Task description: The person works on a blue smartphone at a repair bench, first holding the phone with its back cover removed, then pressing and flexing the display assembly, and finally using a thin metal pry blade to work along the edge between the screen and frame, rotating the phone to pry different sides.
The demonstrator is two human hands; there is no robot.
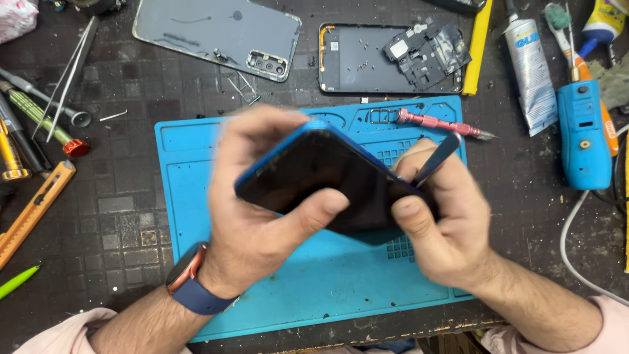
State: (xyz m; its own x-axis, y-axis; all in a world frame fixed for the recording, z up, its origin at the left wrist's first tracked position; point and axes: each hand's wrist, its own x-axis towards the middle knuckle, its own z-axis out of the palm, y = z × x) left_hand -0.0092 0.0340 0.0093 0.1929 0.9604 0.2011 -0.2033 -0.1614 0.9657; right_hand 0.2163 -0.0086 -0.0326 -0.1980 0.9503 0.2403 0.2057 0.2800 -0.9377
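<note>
The left hand (262,216) is clamped around a blue-edged phone (327,180), thumb pressed across its dark glass and fingers wrapped behind, so the body is held tilted up off the blue work mat (308,295) rather than lying flat. That tilt appears to turn the phone's right end toward the other hand. The right hand (439,226) is closed too: its thumb bears on the phone's right corner while its fingers pinch a thin flat metal pry tool (438,157), whose blade angles down to the phone's edge, apparently at the seam. The phone hangs over the middle of the mat, nearer its far edge, and is blurred, so the exact point of contact cannot be made out.

A red-handled screwdriver (439,124) lies along the mat's far edge, close by. Beyond the mat, toward the far edge of the tabletop (105,216), a grey back cover (209,33) and an opened phone frame (386,59) rest side by side, well apart from the hands. Tweezers (69,75) and an orange utility knife (36,203) lie off to the left edge, a glue tube (531,69) and a blue powered tool (583,131) to the right.
</note>
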